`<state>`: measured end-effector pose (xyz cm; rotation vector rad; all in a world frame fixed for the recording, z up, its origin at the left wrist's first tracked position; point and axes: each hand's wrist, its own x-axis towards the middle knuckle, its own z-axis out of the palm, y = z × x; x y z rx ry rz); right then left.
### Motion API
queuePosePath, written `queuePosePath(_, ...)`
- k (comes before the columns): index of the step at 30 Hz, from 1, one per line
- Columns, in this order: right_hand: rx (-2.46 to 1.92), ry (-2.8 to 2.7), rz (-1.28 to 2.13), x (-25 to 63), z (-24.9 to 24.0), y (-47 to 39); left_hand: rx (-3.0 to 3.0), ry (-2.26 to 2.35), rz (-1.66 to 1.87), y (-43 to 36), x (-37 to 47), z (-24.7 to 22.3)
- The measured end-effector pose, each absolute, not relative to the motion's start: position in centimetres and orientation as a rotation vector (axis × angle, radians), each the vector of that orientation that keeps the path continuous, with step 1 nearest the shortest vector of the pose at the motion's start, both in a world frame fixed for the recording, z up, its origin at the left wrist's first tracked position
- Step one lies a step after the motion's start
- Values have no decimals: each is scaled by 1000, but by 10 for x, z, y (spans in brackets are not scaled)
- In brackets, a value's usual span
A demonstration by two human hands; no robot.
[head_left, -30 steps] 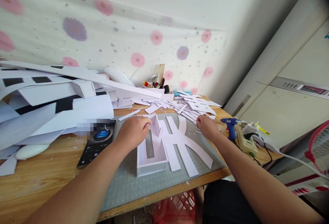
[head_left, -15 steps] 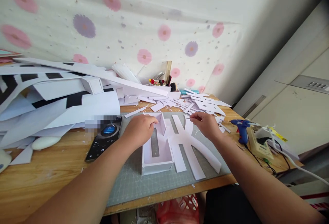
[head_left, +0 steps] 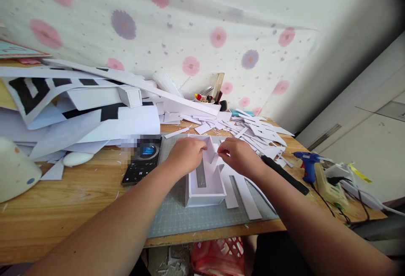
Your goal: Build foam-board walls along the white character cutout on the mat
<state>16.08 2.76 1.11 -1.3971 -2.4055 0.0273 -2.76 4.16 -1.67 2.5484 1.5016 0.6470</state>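
A white foam-board piece with raised walls (head_left: 205, 198) stands on the grey cutting mat (head_left: 167, 221). My left hand (head_left: 189, 153) is closed on the wall at its upper part, fingertips at the wall's top edge. Just to the right, my right hand (head_left: 237, 153) is pinched around a small white strip (head_left: 216, 158) beside the raised walls. Flat white cut strips (head_left: 248, 200) lie on the mat to the right, partly covered by my right hand and forearm.
A phone (head_left: 142, 162) lies left of the mat, near piled white sheets (head_left: 126, 124). Foam scraps (head_left: 253, 130) cover the back of the table. On the right are a black bar (head_left: 284, 174), a blue glue gun (head_left: 308, 164) and a power strip (head_left: 332, 189). A red basket (head_left: 218, 259) is below.
My right hand has moved left to the raised walls with its fingers pinched. The view has shifted left, and a black bar now shows beside my right forearm.
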Motion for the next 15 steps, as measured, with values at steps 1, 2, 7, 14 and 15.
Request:
queuePosePath(1, -1403, -2419, -10, 159, 12, 27, 2552, 1499, 649, 42, -28, -17)
queuePosePath(2, -1402, -2428, -38, 158, 13, 27, 2556, 1498, 653, 42, -28, -17)
queuePosePath(7, -1372, -2471, -129, 156, 7, 27, 2560, 1498, 655, 41, -27, -16)
queuePosePath(14, -1353, -2574, -328, 152, 0, 30, 2562, 1504, 630, 40, -27, -15)
queuePosePath(15, -1344, -2585, -328, 152, 0, 30, 2567, 1501, 632, 40, -27, -15)
